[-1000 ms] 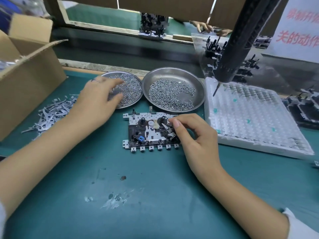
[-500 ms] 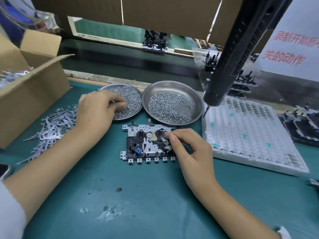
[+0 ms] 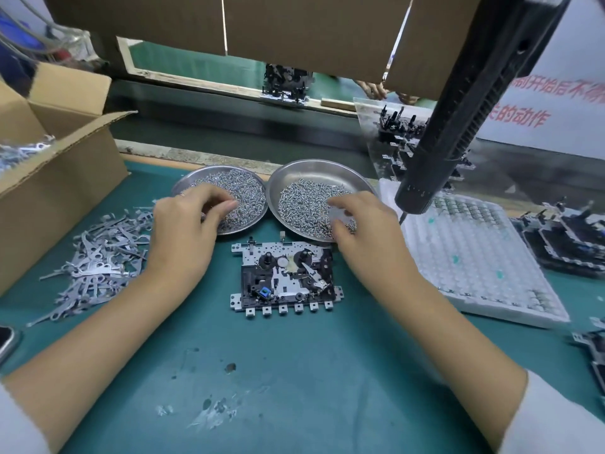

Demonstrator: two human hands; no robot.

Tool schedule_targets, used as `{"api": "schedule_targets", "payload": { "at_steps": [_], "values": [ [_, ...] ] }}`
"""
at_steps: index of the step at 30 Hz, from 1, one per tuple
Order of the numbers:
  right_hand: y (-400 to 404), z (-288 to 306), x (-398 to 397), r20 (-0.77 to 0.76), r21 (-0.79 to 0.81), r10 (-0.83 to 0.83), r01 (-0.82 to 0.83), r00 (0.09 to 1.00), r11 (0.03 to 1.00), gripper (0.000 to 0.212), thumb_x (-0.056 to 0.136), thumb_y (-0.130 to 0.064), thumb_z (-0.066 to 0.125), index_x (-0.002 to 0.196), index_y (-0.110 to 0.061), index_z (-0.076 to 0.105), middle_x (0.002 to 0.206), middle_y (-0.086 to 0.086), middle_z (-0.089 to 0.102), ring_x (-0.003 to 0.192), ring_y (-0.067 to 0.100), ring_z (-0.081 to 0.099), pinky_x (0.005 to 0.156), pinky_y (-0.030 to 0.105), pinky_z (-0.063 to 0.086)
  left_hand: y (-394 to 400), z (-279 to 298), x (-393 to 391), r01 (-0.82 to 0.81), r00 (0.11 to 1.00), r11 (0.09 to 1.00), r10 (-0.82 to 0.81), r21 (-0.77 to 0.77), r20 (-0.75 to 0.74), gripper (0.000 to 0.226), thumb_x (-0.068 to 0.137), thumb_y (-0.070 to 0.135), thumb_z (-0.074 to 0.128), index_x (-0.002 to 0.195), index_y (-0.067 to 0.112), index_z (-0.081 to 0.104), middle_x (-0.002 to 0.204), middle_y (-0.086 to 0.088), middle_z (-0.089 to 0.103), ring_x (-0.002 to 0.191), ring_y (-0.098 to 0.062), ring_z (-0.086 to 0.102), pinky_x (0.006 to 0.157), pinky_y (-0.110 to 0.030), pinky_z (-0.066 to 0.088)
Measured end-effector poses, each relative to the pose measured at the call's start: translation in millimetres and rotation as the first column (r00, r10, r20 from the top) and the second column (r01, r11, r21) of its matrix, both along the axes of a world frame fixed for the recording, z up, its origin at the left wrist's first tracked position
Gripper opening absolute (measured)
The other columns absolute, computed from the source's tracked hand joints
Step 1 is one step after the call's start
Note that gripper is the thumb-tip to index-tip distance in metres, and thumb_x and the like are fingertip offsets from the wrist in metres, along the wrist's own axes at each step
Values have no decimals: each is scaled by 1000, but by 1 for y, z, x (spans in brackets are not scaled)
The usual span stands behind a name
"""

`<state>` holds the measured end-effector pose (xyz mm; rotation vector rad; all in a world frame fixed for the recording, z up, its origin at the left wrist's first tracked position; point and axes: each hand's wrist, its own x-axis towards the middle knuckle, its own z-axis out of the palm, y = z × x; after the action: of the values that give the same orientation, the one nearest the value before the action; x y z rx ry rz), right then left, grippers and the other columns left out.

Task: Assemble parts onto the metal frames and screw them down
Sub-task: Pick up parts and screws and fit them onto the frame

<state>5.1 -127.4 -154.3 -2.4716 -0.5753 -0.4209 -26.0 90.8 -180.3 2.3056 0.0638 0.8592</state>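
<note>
1. The metal frame (image 3: pixel 285 279), fitted with black and grey parts and one small blue piece, lies flat on the green worktop (image 3: pixel 294 371), between the two forearms. Neither hand touches it.
2. The left hand (image 3: pixel 188 231) reaches over the left dish (image 3: pixel 248 221). Its fingers are curled with the tips down among the small screws (image 3: pixel 244 191). Whether a screw is pinched between them cannot be told.
3. The right hand (image 3: pixel 363 224) reaches over the near edge of the right dish (image 3: pixel 278 181). Its fingers are bent down into the screw pile (image 3: pixel 302 204); motion blur hides the tips, so its grip cannot be told.
4. The two dishes stand side by side, rims touching or nearly so, just behind the frame.
5. A loose heap of flat metal levers (image 3: pixel 98 263) lies on the worktop left of the left hand, beside an open cardboard box (image 3: pixel 55 178).
6. A black powered screwdriver (image 3: pixel 458 126) hangs at a slant above the right side, its tip just beside the right dish and over a white tray of small pockets (image 3: pixel 474 257).
7. Further frames (image 3: pixel 569 237) with black parts sit right of the white tray.
8. Stains and scuffs mark the worktop near the bottom centre.
</note>
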Motion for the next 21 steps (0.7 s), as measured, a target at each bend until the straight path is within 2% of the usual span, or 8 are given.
{"api": "schedule_targets", "payload": {
  "at_steps": [2,5,7,10,13,15,18,21],
  "values": [
    [1,2,13,-120,-233,-84,55,989,971,31,93,-13,55,123,-7,59,119,13,60,112,28,53,95,34,41,4,-2,1,-5,1000,999,5,41,3,10,90,12,63,92,5,69,85,-6,70,77,-31,64,85,-46,47],
    [4,4,18,-189,-339,-161,89,969,936,24,95,-17,54,112,-3,64,109,15,65,104,31,57,88,39,47,6,-5,3,-2,1000,996,1,87,11,8,90,6,61,92,3,68,85,-8,70,75,-33,64,85,-53,45],
    [5,4,20,-168,-343,-180,113,969,932,18,92,-14,56,100,-3,67,98,15,68,96,31,60,82,39,50,7,-7,7,-37,999,992,38,117,-3,7,90,7,60,91,5,67,85,-7,71,74,-31,63,90,-48,41],
    [8,3,22,-146,-322,-191,136,971,937,14,90,-9,59,95,-3,71,94,15,70,91,32,62,80,38,51,10,-10,10,-85,996,990,87,111,-12,6,91,9,59,90,8,66,85,-6,71,70,-26,56,87,-36,30],
    [9,2,23,-132,-258,-186,147,974,955,15,88,-7,61,95,-11,74,94,11,71,91,30,64,80,36,52,9,-13,10,-109,994,989,110,101,-3,6,90,7,60,88,10,66,81,-5,70,62,-6,37,78,-27,21],
    [7,3,24,-119,-238,-184,152,976,959,16,88,-8,61,95,-13,74,95,11,72,91,29,64,80,36,51,8,-14,11,-114,993,988,116,109,-11,8,89,5,61,86,11,65,77,-4,69,63,2,33,77,-25,20],
    [6,4,28,-111,-217,-181,154,977,964,18,88,-5,60,96,-13,74,95,9,72,92,27,63,81,36,51,10,-14,12,-116,992,987,121,112,-40,11,89,4,61,85,13,64,76,1,67,65,-15,44,77,-25,19],
    [7,4,31,-92,-212,-164,142,982,967,19,88,-2,59,94,-13,73,92,8,72,90,26,63,79,36,51,10,-13,12,-134,988,985,141,109,-56,14,88,1,61,85,14,63,72,9,58,68,-16,43,77,-24,18]
  ]
}}
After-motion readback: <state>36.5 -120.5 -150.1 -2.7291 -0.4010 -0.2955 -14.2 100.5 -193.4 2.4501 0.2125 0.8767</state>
